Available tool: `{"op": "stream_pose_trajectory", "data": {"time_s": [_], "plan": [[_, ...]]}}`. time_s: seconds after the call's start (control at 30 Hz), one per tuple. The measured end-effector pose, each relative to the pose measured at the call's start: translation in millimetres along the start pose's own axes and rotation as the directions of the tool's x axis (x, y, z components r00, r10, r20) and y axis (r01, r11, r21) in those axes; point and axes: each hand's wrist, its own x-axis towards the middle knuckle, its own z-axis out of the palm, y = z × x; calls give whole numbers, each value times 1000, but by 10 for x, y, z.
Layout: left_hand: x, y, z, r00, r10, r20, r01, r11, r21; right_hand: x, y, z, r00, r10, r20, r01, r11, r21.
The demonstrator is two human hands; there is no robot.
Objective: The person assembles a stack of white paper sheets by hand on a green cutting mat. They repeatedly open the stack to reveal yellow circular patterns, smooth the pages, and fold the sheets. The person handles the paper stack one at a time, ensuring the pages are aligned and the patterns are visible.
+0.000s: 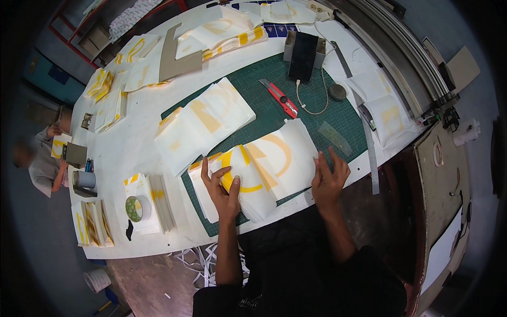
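Observation:
A white paper piece with yellow print (285, 158) lies unfolded on the green cutting mat (274, 119) in front of me, a crease running down its middle. More printed paper shows beneath its left side. My left hand (223, 193) rests on the left part, thumb and fingers spread over a yellow curved print. At the paper's right edge my right hand (330, 182) has its fingers stretched apart, touching or just beside the edge. Behind it, a stack of similar printed papers (206, 119) fans across the mat. Neither hand visibly grips anything.
A red utility knife (280, 100), a phone (303, 55) with its cable, a round weight (337, 92) and a metal ruler (374, 164) lie beyond. Paper stacks (150, 203) and a tape roll (137, 208) stand left. Another person (45, 158) works at the far left.

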Motion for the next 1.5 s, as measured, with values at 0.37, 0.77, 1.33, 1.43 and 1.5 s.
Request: {"op": "stream_pose_trajectory", "data": {"time_s": [0.37,0.77,1.33,1.43,1.5], "plan": [[7,4,2,1000,18,8,-18,1000,0,2,33,59,995,-78,57,80,996,-41],[7,-7,-4,999,31,10,-32,999,28,-13,-269,33,966,75,246,-172,901,399],[-23,-128,-24,999,-6,36,7,999,-44,20,-1018,-178,896,-166,411,-158,746,647],[-22,-136,-31,997,-10,81,15,998,-55,-12,-1149,-303,861,-350,369,-20,702,712],[-17,-88,-41,996,-32,87,35,999,-36,-55,-980,-261,909,-251,332,-58,715,697]]}}
